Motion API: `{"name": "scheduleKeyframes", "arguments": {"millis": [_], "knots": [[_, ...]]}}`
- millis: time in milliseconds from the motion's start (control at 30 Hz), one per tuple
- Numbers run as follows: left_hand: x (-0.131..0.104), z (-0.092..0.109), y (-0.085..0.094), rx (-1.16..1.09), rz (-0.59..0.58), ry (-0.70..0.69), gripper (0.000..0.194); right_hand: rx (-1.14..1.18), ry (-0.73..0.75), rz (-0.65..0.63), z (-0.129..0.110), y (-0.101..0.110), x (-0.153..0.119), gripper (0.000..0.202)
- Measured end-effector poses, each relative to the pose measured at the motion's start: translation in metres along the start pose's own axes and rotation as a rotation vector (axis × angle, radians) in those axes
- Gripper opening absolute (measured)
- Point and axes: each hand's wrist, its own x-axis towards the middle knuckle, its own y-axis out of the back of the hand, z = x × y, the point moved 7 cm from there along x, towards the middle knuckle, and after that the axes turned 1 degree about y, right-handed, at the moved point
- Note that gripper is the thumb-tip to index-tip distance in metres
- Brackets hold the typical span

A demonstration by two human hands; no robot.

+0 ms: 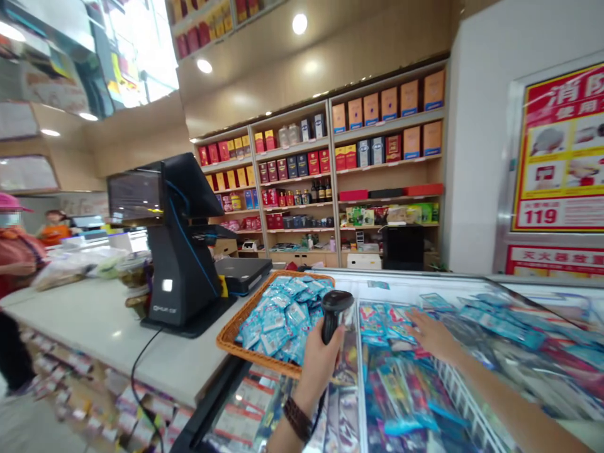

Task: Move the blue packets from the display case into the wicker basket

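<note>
My left hand (317,355), with a dark bracelet at the wrist, is wrapped around the handle of a black barcode scanner (337,303). The scanner's head tilts up, in front of an orange wicker basket (229,343) heaped with small blue packets (283,314). Farther right, my right hand (431,332) reaches over a display freezer with its fingers stretched out. Its fingertips lie at more blue packets (377,322); whether they touch one is unclear. Long blue-wrapped packs (406,393) lie nearer, beside a white wire divider (465,399).
A black point-of-sale terminal (184,270) stands on the white counter (94,321) at left, its cable (136,371) hanging over the front. A black box (243,275) sits behind the basket. Shelves of boxed goods (302,165) line the back. People (19,251) stand far left.
</note>
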Motion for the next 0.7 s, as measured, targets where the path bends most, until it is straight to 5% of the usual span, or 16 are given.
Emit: {"name": "scheduleKeyframes", "arguments": {"millis": [200, 333, 533, 700], "knots": [[0.001, -0.021, -0.074, -0.046, -0.158, 0.050, 0.066, 0.214, 0.110, 0.153, -0.006, 0.025, -0.037, 0.044], [-0.002, -0.038, -0.108, -0.038, -0.208, 0.095, 0.066, 0.517, 0.048, 0.195, 0.001, 0.033, -0.075, 0.038], [-0.014, -0.073, -0.120, 0.017, -0.266, 0.156, 0.058, 0.485, -0.164, 0.386, 0.021, 0.040, -0.084, 0.051], [-0.019, -0.075, -0.120, 0.007, -0.257, 0.148, 0.055, 0.306, -0.222, 0.378, 0.016, 0.031, -0.075, 0.060]]}}
